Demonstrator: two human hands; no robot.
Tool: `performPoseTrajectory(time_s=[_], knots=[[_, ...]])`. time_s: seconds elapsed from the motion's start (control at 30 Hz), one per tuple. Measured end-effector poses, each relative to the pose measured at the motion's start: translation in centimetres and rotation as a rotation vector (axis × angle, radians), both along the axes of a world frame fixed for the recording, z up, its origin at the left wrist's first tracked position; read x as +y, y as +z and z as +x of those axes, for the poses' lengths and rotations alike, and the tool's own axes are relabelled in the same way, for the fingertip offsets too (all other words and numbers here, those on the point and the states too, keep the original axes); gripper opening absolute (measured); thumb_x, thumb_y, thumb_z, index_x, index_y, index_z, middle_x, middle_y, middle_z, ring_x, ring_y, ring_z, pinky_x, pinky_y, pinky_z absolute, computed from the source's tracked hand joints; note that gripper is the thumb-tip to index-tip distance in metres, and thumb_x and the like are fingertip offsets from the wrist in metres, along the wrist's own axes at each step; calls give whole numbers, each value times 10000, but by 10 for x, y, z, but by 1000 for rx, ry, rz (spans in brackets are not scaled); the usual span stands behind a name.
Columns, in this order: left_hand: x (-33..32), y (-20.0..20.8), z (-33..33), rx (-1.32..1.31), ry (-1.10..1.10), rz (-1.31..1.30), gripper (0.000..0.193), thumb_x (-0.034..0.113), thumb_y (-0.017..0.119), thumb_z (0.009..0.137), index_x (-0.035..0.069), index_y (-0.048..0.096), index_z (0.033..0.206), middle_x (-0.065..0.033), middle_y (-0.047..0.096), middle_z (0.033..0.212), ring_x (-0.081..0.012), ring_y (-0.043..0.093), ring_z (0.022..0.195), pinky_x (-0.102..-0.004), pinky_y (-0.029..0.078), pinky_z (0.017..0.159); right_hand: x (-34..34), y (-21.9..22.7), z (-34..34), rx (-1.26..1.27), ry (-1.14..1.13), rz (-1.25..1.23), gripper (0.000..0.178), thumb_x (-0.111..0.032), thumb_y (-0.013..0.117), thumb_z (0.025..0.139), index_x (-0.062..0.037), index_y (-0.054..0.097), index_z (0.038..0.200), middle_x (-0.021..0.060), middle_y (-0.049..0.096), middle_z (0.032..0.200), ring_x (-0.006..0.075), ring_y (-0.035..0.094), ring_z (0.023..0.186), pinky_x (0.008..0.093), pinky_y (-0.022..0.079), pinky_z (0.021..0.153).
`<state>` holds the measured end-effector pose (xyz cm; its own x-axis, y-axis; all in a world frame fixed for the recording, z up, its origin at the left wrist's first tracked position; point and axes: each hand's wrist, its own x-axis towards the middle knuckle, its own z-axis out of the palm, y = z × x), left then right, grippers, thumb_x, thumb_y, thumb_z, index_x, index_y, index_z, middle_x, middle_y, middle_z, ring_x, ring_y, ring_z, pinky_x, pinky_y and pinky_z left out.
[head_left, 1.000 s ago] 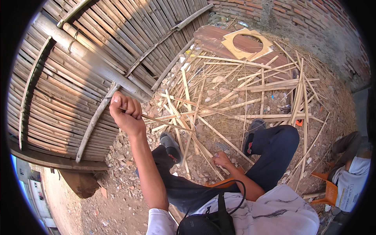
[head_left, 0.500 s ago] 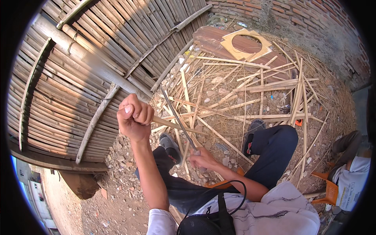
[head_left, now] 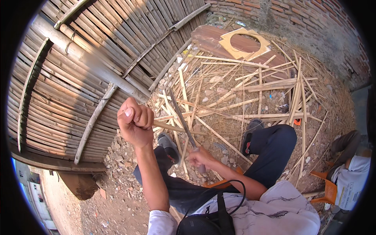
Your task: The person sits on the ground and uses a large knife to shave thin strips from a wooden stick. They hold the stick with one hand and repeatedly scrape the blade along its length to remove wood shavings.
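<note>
My left hand [head_left: 136, 122] is raised in a fist, closed on a pale split-bamboo strip [head_left: 180, 128]. The strip sticks out to the right and slopes slightly down, passing by the blade. In my right hand [head_left: 200, 157], lower and to the right, is the handle of a long knife [head_left: 181, 112]. Its dark, narrow blade points up and away to the left, with a slight curve at the tip. Blade and strip cross in the picture; whether they touch I cannot tell.
Many loose bamboo strips [head_left: 270, 88] lie on stony ground beyond my feet. A bamboo-slat wall [head_left: 105, 51] stands left, a brick wall [head_left: 293, 15] at the back. A yellowish board with a round hole [head_left: 256, 55] lies far off. A person sits on an orange chair [head_left: 326, 187] at right.
The knife blade has swung a little to the right at its tip and shows more of its flat side. My left hand and the bamboo strip have hardly moved.
</note>
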<state>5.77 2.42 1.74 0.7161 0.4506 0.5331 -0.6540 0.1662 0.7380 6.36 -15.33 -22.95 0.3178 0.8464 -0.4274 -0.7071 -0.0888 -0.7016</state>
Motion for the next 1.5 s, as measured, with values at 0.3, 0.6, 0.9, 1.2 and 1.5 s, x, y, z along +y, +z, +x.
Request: performPoseTrajectory(time_s=[0.3,0.6,0.9,1.2,1.5], knots=[[-11,2,11,99,425,-12,398,312,484,1063,88,361,759,43,233,579,-56,182,460,-267,142,418,-5,49,10,-24,-166,188,181,-32,603,874,-76,477,753,75,522,549,81,360,393,275,301,398],[0,-1,15,67,529,1,416,359,501,1084,90,379,790,47,233,575,-53,176,465,-266,141,422,-35,36,11,221,98,13,149,-33,597,868,-67,490,771,85,552,583,80,385,404,258,306,404],[1,-6,15,62,547,103,406,410,475,1116,89,406,877,48,232,606,-46,200,491,-250,156,439,-21,42,9,35,-27,77,136,-36,603,851,-70,492,780,57,536,596,75,395,420,273,298,396],[-6,-7,19,14,510,143,380,412,427,1130,94,403,924,47,246,619,-44,194,502,-246,152,438,-13,54,16,-39,-27,86,122,-53,608,842,-46,546,736,54,530,578,93,401,410,299,324,400],[-7,-5,20,-1,389,100,433,453,422,1123,94,384,884,55,232,601,-45,170,488,-245,133,427,-16,37,13,51,30,-21,128,-39,598,850,-45,531,741,52,514,571,88,397,409,280,298,391]])
